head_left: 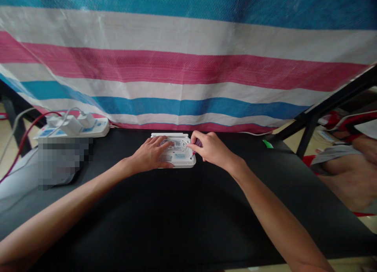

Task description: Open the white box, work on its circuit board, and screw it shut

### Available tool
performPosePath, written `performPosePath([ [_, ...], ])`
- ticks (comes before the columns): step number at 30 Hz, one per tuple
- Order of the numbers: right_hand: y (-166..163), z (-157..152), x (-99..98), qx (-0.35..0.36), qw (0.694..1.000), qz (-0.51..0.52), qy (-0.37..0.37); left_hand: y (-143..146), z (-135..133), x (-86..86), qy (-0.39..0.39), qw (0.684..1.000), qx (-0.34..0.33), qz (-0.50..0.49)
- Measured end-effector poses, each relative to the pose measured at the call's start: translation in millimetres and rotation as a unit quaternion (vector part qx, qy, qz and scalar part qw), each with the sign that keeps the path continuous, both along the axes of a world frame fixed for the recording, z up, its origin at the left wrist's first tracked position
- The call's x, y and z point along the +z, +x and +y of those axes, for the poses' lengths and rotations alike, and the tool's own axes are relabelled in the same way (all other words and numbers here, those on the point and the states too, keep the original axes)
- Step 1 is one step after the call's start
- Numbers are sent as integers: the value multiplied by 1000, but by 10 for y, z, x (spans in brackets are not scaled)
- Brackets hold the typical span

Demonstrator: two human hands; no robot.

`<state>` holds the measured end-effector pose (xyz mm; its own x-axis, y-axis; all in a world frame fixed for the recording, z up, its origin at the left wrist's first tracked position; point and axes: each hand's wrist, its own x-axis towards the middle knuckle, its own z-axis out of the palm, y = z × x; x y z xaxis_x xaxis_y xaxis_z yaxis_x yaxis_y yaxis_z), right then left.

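Observation:
A white router (pixel 180 162) lies on the black table with its vented, labelled underside up and a white antenna bar (pixel 169 135) along its far edge. My left hand (pixel 150 153) rests on the router's left part, fingers spread and thumb near the front edge. At the right side, my right hand (pixel 212 149) is closed around a screwdriver (pixel 198 142) with a dark purplish handle. Its thin tip points down at the router's front right corner. My fingers hide part of the handle, and whether the tip sits in a screw is too small to tell.
A white power strip (pixel 101 127) with plugs and cables stands at the back left, beside a blurred-out dark item (pixel 63 160). A green scrap (pixel 268 144) lies on the black table (pixel 165 221) at right. Striped sheeting (pixel 182 67) hangs behind; another person's leg (pixel 347 173) shows at right.

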<state>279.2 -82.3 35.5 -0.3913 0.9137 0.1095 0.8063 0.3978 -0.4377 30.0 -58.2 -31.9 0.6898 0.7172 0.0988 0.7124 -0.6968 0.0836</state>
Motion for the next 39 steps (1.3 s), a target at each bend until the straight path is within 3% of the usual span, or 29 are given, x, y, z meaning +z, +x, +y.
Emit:
performPosePath([
  [2, 6, 2, 2, 15, 999, -18, 24, 0, 3, -5, -3, 1000, 4, 3],
  [5, 27, -9, 28, 73, 997, 1, -16, 2, 4, -6, -4, 1000, 9, 3],
  [8, 24, -30, 38, 31, 998, 15, -59, 5, 1, -1, -1, 1000, 3, -7],
  [10, 13, -42, 34, 3, 1000, -2, -25, 4, 0, 0, 0, 1000, 0, -12],
  [12, 12, -44, 26, 30, 999, -14, 19, 2, 1, -2, -1, 1000, -1, -15],
  [15, 26, -24, -3, 81, 997, 19, -4, -5, 3, -7, -3, 1000, -2, -14],
  [18, 30, 5, -40, 34, 996, 58, -57, -6, 2, -7, -3, 1000, 0, -17],
  [20, 29, 12, -41, 4, 998, 48, -32, -4, 2, -3, -8, 1000, -2, -22],
  [23, 39, 1, -9, 40, 999, 21, 12, -1, 5, 4, -14, 1000, -1, -22],
  [26, 48, -6, -1, 76, 996, 48, -19, -5, 7, -1, -9, 1000, -1, -21],
  [32, 25, 56, -112, 22, 993, 115, -1, -16, -4, -34, -8, 999, -12, -31],
  [35, 63, 81, -101, 14, 989, 148, -19, -54, 38, 42, -39, 998, -27, -43],
  [39, 140, 56, 27, 8, 986, 167, -15, -250, 186, 324, -26, 993, -3, -117],
])
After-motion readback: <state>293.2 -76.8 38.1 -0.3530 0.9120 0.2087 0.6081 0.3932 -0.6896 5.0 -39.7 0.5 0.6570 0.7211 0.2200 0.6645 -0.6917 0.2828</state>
